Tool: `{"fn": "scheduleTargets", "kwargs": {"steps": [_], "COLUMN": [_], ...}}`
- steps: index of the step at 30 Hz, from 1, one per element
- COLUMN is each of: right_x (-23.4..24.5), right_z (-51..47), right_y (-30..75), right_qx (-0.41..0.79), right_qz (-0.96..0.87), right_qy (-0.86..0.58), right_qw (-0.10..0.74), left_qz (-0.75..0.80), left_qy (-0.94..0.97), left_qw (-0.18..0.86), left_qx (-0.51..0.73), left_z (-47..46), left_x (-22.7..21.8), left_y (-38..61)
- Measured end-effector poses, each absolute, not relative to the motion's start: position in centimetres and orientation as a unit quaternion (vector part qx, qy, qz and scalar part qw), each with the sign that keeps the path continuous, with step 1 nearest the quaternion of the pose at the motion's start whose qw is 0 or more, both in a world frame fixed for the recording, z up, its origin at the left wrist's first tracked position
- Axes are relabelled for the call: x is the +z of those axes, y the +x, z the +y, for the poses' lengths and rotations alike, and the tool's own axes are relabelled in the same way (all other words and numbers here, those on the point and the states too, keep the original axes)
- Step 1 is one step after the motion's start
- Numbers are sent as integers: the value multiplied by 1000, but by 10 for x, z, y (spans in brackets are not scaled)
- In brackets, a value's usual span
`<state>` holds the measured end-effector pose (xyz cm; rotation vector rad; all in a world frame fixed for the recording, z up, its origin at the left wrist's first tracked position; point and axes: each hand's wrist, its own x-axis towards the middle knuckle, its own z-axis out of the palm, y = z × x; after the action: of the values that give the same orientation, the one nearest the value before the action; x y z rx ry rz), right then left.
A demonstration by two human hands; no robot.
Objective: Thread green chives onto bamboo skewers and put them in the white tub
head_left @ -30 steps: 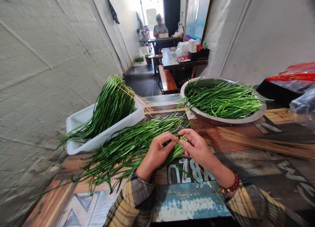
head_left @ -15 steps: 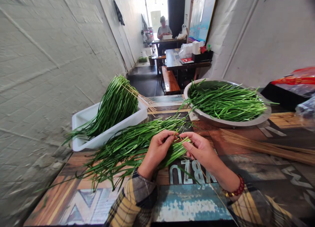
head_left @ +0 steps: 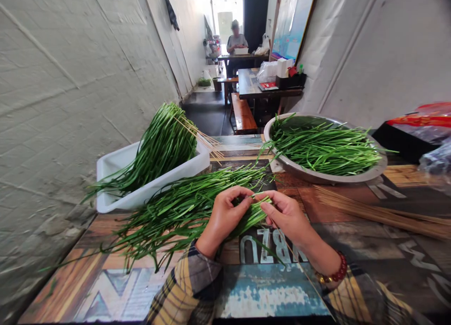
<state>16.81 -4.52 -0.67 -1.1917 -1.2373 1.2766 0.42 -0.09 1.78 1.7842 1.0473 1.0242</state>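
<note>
A long pile of green chives lies across the painted wooden table in front of me. My left hand curls over the cut ends of the pile and pinches a few stalks. My right hand meets it from the right, fingers pinched on the same chive ends, with a thin bamboo skewer running back under its wrist. A red bead bracelet sits on that wrist.
A white plastic tub at left holds skewered chives. A metal basin of loose chives stands at right. Bamboo skewers lie along the right. A black tray and plastic bags are at far right. A person sits at a far table.
Both hands stay at the chive ends, fingers shifting slightly closer together. The view has tilted a little.
</note>
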Motion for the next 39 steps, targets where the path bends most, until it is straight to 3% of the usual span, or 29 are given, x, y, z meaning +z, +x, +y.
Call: {"fn": "scheduleTargets", "kwargs": {"steps": [24, 39], "right_x": [0, -2], "right_z": [-47, -46], "right_y": [168, 169], "right_qx": [515, 516], "right_qz": [-507, -506], "right_qy": [-496, -497], "right_qw": [481, 479], "left_qz": [408, 372], "left_qy": [695, 763], "left_qw": [426, 321], "left_qx": [412, 420], "left_z": [-2, 1], "left_x": [17, 12], "left_y": [6, 6]}}
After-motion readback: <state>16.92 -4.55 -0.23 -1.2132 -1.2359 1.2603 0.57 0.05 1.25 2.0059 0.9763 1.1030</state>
